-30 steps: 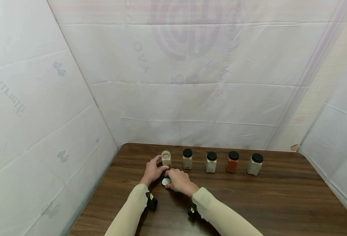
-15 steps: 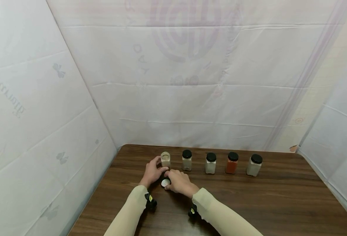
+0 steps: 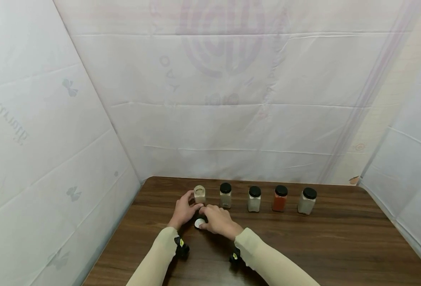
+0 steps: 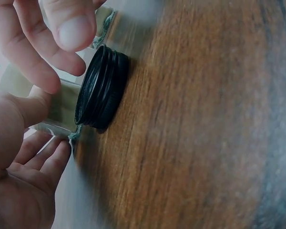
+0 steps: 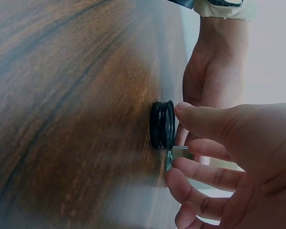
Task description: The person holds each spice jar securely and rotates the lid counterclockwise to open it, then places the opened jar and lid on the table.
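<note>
Left hand point(image 3: 183, 210): curled round one upright open jar point(image 3: 199, 197). Black lid point(image 3: 198, 224): removed, inside-up on table point(image 3: 339, 246). Right hand point(image 3: 218, 221): spread beside lid, pinching nothing; contact unclear. Four further jars point(image 3: 254, 204): in a row, unopened.

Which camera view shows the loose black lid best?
The left wrist view: there the lid appears largest, with its ridged side and part of its open rim visible. The head view shows it small, its white inside facing up beside the right hand; the right wrist view shows it smaller, nearly side-on.
</note>
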The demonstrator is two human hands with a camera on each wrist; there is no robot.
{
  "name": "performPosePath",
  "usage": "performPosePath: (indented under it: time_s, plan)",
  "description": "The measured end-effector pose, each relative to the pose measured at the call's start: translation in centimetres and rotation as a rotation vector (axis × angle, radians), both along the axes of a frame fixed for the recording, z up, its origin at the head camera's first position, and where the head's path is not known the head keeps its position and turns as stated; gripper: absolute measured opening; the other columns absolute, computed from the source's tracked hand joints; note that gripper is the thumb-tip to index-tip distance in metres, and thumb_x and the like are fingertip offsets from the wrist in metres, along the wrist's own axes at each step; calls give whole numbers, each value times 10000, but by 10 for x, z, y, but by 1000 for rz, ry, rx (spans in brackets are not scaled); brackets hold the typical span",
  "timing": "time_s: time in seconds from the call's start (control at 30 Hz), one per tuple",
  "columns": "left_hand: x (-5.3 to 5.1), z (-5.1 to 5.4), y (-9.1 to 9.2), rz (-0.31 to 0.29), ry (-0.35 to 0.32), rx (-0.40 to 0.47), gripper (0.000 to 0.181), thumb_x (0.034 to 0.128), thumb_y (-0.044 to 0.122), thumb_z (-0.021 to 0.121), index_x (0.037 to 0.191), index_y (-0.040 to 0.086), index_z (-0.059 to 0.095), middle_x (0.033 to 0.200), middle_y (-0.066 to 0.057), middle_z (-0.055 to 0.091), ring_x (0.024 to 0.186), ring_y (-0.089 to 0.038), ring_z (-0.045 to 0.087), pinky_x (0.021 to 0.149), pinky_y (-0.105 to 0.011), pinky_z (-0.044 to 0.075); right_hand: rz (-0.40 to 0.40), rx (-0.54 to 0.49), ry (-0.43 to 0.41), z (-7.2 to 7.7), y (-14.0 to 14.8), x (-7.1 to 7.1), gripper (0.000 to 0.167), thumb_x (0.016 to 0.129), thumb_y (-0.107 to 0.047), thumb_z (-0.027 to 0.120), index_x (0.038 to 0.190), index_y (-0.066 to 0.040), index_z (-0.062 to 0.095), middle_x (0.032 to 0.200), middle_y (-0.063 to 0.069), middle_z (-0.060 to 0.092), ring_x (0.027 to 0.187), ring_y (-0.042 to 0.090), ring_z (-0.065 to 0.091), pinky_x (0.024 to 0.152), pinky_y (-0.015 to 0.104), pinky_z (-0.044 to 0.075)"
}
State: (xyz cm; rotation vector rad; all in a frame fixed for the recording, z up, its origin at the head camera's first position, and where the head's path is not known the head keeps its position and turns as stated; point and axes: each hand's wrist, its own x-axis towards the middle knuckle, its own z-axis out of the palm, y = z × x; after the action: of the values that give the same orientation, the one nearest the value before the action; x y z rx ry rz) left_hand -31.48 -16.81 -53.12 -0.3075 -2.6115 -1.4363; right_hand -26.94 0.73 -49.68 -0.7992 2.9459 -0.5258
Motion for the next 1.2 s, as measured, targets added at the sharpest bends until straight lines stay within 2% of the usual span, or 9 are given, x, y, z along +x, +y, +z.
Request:
performPosePath:
  time_s: [0.27,0.4,0.57,0.93,1.2]
  plan:
    - [3,1,-1,8,14,21,550,906,80,794,1399,57,553,1311,-205,660,1220,-358,638,990,-462,527,12,-22,37,1,7,1,416,906,-373,806,1268,-192,712,1102,2,654,803,154,623,565,313,479]
    - [4,2,-3,7,18,38,575,910,94,790,1424,70,534,1337,-211,644,1219,-365,639,980,-469,532,19,-40,55,4,12,3,404,914,-375,797,1260,-182,719,1060,-9,635,843,160,616,618,340,514]
    - [9,5,-3,-2,8,56,582,914,91,785,1435,72,527,1367,-214,625,1225,-370,635,982,-475,530,16,-43,53,7,16,5,395,936,-389,770,1274,-194,709,1128,-2,629,939,207,601,688,389,533]
    - [12,6,-4,2,11,78,589,920,117,786,1446,100,521,1390,-187,613,1264,-339,614,1023,-467,504,9,-39,61,9,24,9,436,926,-418,775,1303,-216,691,1223,16,613,958,208,588,708,386,537]
    - [15,8,-3,18,43,88,632,910,134,803,1462,89,500,1415,-179,599,1270,-345,608,1036,-490,490,34,-78,117,13,35,14,435,912,-385,798,1288,-189,696,1179,27,620,908,206,583,669,365,532]
